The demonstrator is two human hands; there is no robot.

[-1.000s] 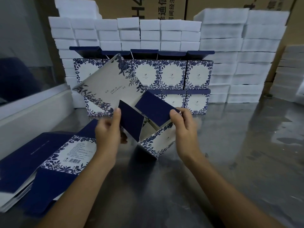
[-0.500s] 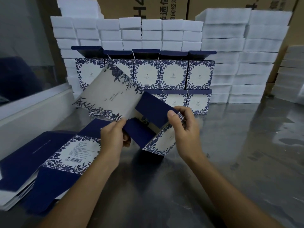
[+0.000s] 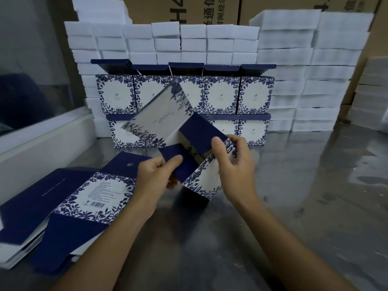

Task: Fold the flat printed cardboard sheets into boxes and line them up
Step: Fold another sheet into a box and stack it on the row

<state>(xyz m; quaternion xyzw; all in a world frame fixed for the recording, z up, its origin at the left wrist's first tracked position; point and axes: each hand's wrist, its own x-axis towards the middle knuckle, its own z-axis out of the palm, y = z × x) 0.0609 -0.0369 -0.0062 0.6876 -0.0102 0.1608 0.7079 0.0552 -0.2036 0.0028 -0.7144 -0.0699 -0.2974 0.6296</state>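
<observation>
- Nearest to us, at the left edge of the steel table (image 3: 315,206), a stack of flat sheets (image 3: 63,206) is lying fanned out — the top one is showing a barcode panel framed in blue leaves, with plain navy flaps at either end.
- Just past it, the left hand (image 3: 153,177) is pinching a navy flap (image 3: 178,162) of the half-folded box (image 3: 201,181), thumb lying on top of the flap and fingers curled underneath.
- The right hand (image 3: 235,164) is clamping the box's right side, thumb pressing on a second navy flap (image 3: 199,131) and fingers wrapped round the floral wall.
- The box is being held tilted just above the table, between the two hands; its long pale lid panel (image 3: 159,116) is sticking up and away to the left, blurred.
- Behind the hands, finished boxes (image 3: 255,95) are standing in two rows, one stacked on the other — the top row is showing five fronts with navy lids standing open.
- Farther back, white foam blocks (image 3: 283,59) are piled in walls, and brown cartons (image 3: 210,9) with printed characters are rising behind them.
</observation>
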